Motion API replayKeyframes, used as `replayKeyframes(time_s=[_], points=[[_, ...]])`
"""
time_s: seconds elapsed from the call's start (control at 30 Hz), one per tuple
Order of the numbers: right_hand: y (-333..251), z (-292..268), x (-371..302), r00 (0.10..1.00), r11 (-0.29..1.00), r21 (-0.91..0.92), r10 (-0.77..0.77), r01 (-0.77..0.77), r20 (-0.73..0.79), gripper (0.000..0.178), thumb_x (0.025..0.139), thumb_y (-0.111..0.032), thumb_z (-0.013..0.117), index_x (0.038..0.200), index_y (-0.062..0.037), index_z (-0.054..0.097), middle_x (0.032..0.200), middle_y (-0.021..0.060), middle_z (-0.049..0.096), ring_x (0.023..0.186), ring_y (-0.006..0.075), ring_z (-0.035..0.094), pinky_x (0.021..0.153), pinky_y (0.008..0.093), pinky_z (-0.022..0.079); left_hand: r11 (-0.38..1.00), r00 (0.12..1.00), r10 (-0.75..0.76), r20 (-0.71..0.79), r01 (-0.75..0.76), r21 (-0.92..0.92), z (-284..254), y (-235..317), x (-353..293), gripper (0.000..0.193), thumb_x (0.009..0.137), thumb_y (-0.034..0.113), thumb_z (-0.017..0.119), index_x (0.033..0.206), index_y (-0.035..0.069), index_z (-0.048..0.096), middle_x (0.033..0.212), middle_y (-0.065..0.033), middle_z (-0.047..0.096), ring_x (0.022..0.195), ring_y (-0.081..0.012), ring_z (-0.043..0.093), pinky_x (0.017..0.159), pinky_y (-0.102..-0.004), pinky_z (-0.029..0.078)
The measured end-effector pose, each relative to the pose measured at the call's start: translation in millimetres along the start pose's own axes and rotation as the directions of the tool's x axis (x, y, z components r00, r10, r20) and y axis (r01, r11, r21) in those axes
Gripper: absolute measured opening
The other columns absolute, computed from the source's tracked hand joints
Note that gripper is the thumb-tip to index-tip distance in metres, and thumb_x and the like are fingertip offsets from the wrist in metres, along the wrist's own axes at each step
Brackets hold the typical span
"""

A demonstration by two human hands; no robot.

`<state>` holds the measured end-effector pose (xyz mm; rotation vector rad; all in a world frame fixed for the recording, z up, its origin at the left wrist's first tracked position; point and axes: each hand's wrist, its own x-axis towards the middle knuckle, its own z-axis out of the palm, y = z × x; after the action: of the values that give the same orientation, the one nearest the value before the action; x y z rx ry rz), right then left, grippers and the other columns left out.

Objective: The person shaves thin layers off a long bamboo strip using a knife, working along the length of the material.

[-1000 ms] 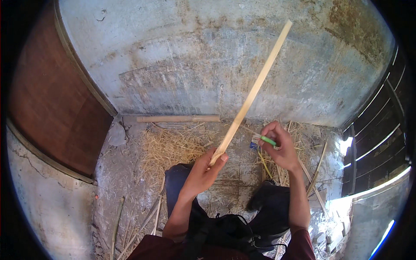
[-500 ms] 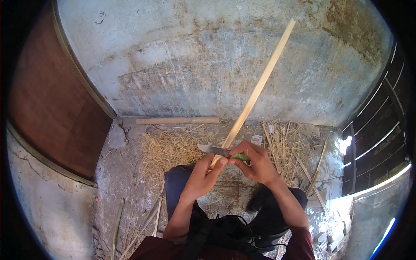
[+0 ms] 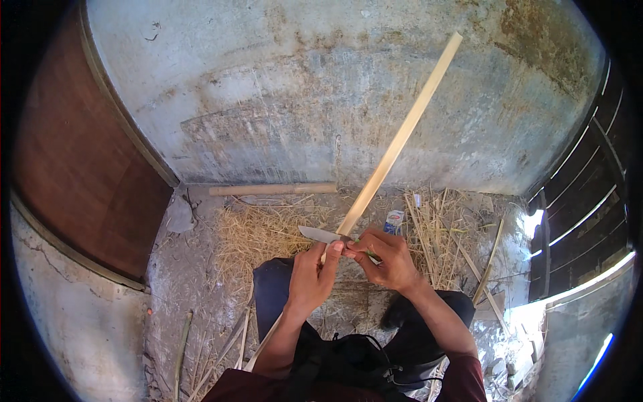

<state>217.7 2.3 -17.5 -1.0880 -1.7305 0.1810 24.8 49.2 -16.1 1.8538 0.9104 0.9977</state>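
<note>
From here I see the left hand (image 3: 311,280) holding the pale strip (image 3: 396,147) near its low end; the right hand's (image 3: 392,263) fingers are closed round the knife (image 3: 318,234), its blade across the strip, close by the left thumb. Should the strip twist or the edge skid, I'd fear for that thumb. The strip slants up past the floor's (image 3: 164,268) far edge, and swinging its tip might knock the wall (image 3: 268,100). More room lies toward the floor's left edge, beyond the straw (image 3: 261,231).
</note>
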Motion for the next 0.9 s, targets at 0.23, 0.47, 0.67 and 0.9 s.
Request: replayKeyframes(time_s=[0.23,0.47,0.67,0.9], points=[[-5,2,3,0.998,0.994,-0.095,0.048,-0.05,-0.031,0.011,0.09,-0.008,0.083,0.097,-0.0085,0.073,0.088,0.008,0.073,0.07,0.0304,0.073,0.058,0.0398,0.056,0.98,0.998,-0.031,-0.056,0.042,0.195,1,1,5,0.036,0.11,0.037,0.062,0.112,0.003,0.074,0.061,-0.0141,0.062,0.046,-0.0255,0.056,0.05,-0.0401,0.042],[-1,5,4,0.999,0.99,-0.133,0.034,-0.039,-0.037,0.011,0.089,-0.008,0.081,0.097,-0.0097,0.074,0.084,0.0071,0.07,0.067,0.0295,0.071,0.056,0.04,0.054,0.979,0.995,-0.067,-0.078,0.08,0.186,3,1,7,0.04,0.11,0.041,0.06,0.113,0.004,0.075,0.059,-0.0172,0.062,0.048,-0.0297,0.06,0.053,-0.0447,0.044],[2,5,3,0.998,0.985,-0.159,0.059,-0.062,-0.022,0.013,0.088,-0.008,0.082,0.098,-0.0101,0.074,0.084,0.0063,0.071,0.068,0.0297,0.072,0.056,0.0399,0.054,0.972,0.995,-0.065,-0.076,0.08,0.22,4,-10,7,0.042,0.11,0.04,0.061,0.118,0.0,0.072,0.062,-0.0176,0.064,0.051,-0.0323,0.063,0.053,-0.0457,0.045],[14,4,2,0.996,0.987,-0.135,0.083,-0.085,-0.02,0.013,0.088,-0.009,0.083,0.098,-0.0092,0.074,0.092,0.0065,0.076,0.072,0.0318,0.075,0.058,0.0394,0.056,0.978,0.999,-0.047,-0.011,0.048,0.204,3,-4,10,0.046,0.108,0.042,0.062,0.115,-0.003,0.068,0.067,-0.0198,0.067,0.054,-0.0354,0.066,0.055,-0.0469,0.048]])
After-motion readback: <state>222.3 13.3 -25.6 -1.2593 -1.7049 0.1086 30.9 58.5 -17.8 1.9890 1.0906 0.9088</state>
